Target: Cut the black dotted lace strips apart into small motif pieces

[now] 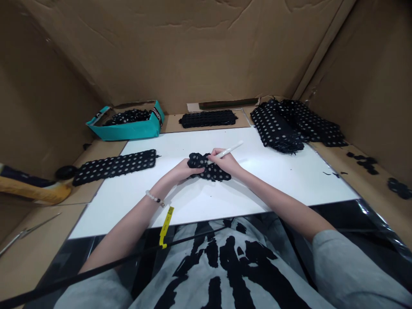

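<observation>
On the white-topped bench (128, 210), walled by brown cardboard (180, 56), the left hand (188, 170) pinches a dotted black fabric piece (216, 172) above the middle; the right hand (224, 162) curls closed around a white pen-like tool (232, 148) at it.

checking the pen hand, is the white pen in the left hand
No, the right hand holds the pen.

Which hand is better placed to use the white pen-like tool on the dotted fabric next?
Right, most likely: the right hand holds the white tool at the dotted fabric, while the left hand grips the fabric.
</observation>
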`<action>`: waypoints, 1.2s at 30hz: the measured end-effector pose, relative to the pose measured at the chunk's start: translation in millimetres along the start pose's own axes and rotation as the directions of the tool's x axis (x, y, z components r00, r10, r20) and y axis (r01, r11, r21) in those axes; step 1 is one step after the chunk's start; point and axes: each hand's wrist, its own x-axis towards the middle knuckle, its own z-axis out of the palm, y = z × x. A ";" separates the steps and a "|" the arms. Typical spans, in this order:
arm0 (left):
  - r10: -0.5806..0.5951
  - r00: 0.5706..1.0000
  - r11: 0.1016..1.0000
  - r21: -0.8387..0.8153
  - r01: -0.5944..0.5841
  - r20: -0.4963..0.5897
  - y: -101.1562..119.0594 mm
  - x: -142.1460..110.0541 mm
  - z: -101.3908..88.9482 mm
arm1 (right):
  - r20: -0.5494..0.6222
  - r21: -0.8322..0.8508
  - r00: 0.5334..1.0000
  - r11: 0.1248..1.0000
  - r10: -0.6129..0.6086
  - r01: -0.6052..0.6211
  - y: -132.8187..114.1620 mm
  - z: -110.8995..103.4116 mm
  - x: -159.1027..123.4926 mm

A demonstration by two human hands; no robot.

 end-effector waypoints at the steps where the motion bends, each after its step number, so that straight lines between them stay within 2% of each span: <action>1: -0.017 1.000 0.998 -0.063 0.017 0.005 0.0 -0.5 -0.3 | 0.005 -0.006 1.000 1.000 0.013 -0.013 0.4 -0.5 -0.2; 4: -0.057 0.998 0.986 -0.153 0.060 0.022 0.0 -1.0 -2.2 | 0.000 -0.018 0.999 0.999 0.039 -0.039 1.4 -0.2 -1.4; 13: -0.051 0.997 0.974 -0.220 0.061 0.051 1.1 -1.5 -2.0 | -0.046 -0.009 0.998 0.999 0.034 -0.034 6.8 3.3 -1.9; 17: -0.041 0.997 0.979 -0.195 0.054 0.070 1.6 -2.3 -2.9 | -0.061 -0.130 0.998 0.991 -0.024 0.016 7.9 9.9 -6.8; 21: -0.036 0.989 0.994 -0.096 0.050 0.143 4.3 -2.1 -9.3 | -0.063 -0.248 0.991 0.964 -0.114 0.095 7.7 14.4 -9.3; 24: -0.034 0.983 0.999 0.000 0.034 0.179 5.3 -0.6 -16.4 | 0.025 -0.170 0.997 0.982 -0.076 0.079 8.2 8.1 -5.3; 27: -0.009 0.989 0.996 0.087 -0.004 0.147 4.6 1.4 -20.1 | 0.115 -0.033 0.993 0.999 -0.015 0.019 7.3 -2.0 0.1; 30: 0.009 0.994 0.987 0.156 -0.026 0.107 2.9 2.4 -17.4 | 0.064 0.019 0.998 1.000 0.001 -0.002 4.2 -4.5 1.3; 36: 0.023 0.996 0.972 0.230 -0.041 0.082 -2.8 2.9 -6.3 | 0.005 0.084 1.000 0.996 -0.015 0.015 0.8 6.9 -4.4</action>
